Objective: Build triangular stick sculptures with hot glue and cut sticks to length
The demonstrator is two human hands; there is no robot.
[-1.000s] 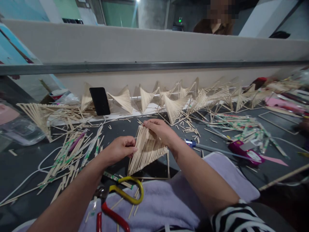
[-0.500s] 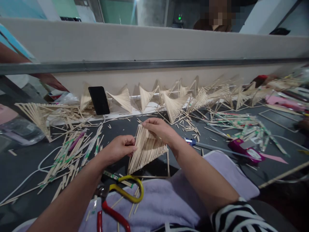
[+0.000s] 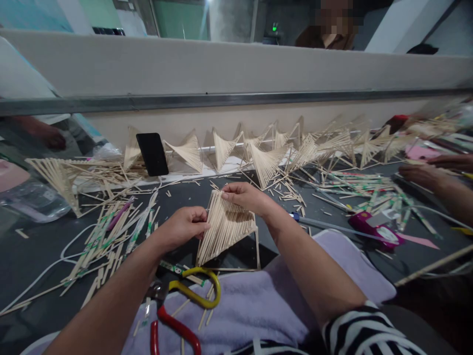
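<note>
Holding a fan-shaped stick model (image 3: 227,229) between 2 bare hands, close in front, over a dark tabletop (image 3: 185,195). Pinching its left edge with the left hand (image 3: 182,228), thumb almost meeting forefinger, remaining fingers curled toward the palm. Gripping its upper edge with the right hand (image 3: 246,197), fingers laid together over the top, thumb bent in beneath. Leaning at a slant, with 1 thin upright and 1 bottom stick framing a gap at lower right, just past the edge of a lavender cloth (image 3: 258,305). Near the model, on the cloth, cutters (image 3: 179,325) with 1 yellow handle and 1 red handle. To the left, loose sticks (image 3: 107,236) strewn in a heap, near a clear container (image 3: 40,199) with a pink top. Along the foot of a pale partition (image 3: 221,64), a row of similar models (image 3: 266,162) and, toward the left end, a dark phone (image 3: 152,154) propped up. To the right, a magenta object (image 3: 375,231) with a pink strip, beside green-marked sticks (image 3: 369,186). At far right, a co-worker's hands (image 3: 424,177), low over the table, contents impossible to tell. Beyond the partition, a person in brown (image 3: 327,42).
</note>
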